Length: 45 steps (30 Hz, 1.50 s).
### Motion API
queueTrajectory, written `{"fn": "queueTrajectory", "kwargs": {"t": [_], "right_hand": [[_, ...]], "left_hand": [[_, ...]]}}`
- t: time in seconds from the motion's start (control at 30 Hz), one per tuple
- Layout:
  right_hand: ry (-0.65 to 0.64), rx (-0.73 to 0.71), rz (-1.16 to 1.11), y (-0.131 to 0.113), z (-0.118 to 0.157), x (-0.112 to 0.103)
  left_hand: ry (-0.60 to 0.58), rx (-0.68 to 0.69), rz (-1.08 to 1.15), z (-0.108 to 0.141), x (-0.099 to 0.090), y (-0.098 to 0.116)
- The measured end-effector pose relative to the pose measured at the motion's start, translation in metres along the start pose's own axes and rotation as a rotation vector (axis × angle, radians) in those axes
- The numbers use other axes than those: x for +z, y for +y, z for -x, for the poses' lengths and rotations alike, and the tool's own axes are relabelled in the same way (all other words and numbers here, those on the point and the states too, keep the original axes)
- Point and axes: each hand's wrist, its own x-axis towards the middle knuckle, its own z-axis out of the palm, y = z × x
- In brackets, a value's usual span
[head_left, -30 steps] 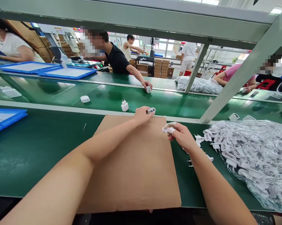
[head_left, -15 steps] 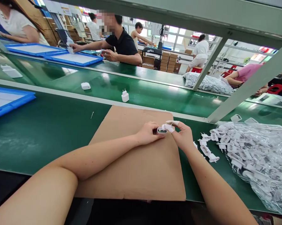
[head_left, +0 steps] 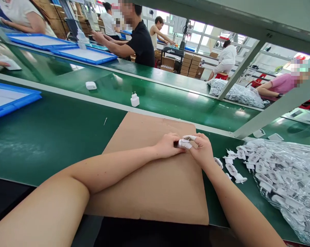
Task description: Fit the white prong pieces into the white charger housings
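Observation:
Over the upper right of a brown cardboard sheet [head_left: 149,185], my left hand [head_left: 167,145] is closed on a white charger housing [head_left: 180,143]. My right hand [head_left: 199,147], with white covers on its fingertips, pinches a white plug cap [head_left: 187,142] against the housing's open end. The fingers partly hide where the two parts meet. Right of the cardboard, several loose white plug caps [head_left: 231,168] lie on the green table, beside a clear plastic bag [head_left: 286,181] full of more of them.
A conveyor beyond the rail carries an upright white charger [head_left: 135,99] and another charger [head_left: 91,85]. A blue tray [head_left: 13,99] is at the left. A thin metal piece [head_left: 105,121] lies near the cardboard. A slanted metal post [head_left: 275,99] rises at the right. People sit beyond.
My right hand has brought the plug cap onto the housing, whose open end is now covered. The conveyor chargers have shifted left. Across the line, a person in black has drawn a hand back from the tray.

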Motion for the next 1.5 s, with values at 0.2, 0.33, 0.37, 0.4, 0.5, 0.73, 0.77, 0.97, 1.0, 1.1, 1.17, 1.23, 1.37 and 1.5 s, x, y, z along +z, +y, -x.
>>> {"fn": "queueTrajectory", "kwargs": {"t": [0.2,0.33,0.37,0.4,0.5,0.73,0.77,0.97,1.0,1.1,1.17,1.23,1.37,1.5], "right_hand": [[-0.006,-0.006,0.061,0.004,0.0,0.0],[0.012,0.052,0.152,0.002,0.002,0.002],[0.011,0.051,0.17,0.001,0.003,0.002],[0.003,0.04,0.178,0.0,0.004,0.002],[-0.031,0.001,0.202,-0.006,0.005,0.0],[-0.105,-0.048,0.299,-0.014,-0.006,-0.008],[-0.109,-0.037,0.296,-0.013,-0.008,-0.008],[-0.154,0.073,0.114,-0.008,-0.015,-0.004],[-0.165,0.062,0.1,-0.008,-0.015,-0.003],[-0.204,-0.017,0.131,-0.011,-0.016,-0.004],[-0.232,-0.073,0.191,-0.016,-0.02,-0.008],[-0.27,-0.134,0.258,-0.021,-0.024,-0.011],[-0.315,-0.172,0.278,-0.023,-0.027,-0.014],[-0.176,-0.077,0.12,-0.013,-0.018,-0.007]], "left_hand": [[-0.037,-0.054,0.049,-0.003,-0.002,0.0],[-0.019,-0.066,0.041,-0.002,-0.002,0.002],[-0.016,-0.054,0.034,-0.002,-0.001,0.002],[-0.014,-0.039,0.027,-0.001,-0.001,0.003],[-0.011,-0.013,0.016,0.001,0.001,0.003],[-0.091,-0.052,-0.02,-0.005,-0.005,0.002],[-0.101,-0.065,-0.027,-0.007,-0.006,0.002],[-0.105,-0.069,0.012,-0.011,-0.004,0.0],[-0.077,-0.051,0.021,-0.01,-0.002,-0.002],[-0.011,-0.018,0.0,-0.008,0.003,-0.007],[-0.015,-0.026,-0.025,-0.008,0.004,-0.01],[-0.043,-0.026,-0.016,-0.009,0.003,-0.012],[-0.071,-0.012,0.013,-0.011,0.0,-0.011],[-0.031,-0.014,-0.046,-0.01,0.002,-0.01]]}}
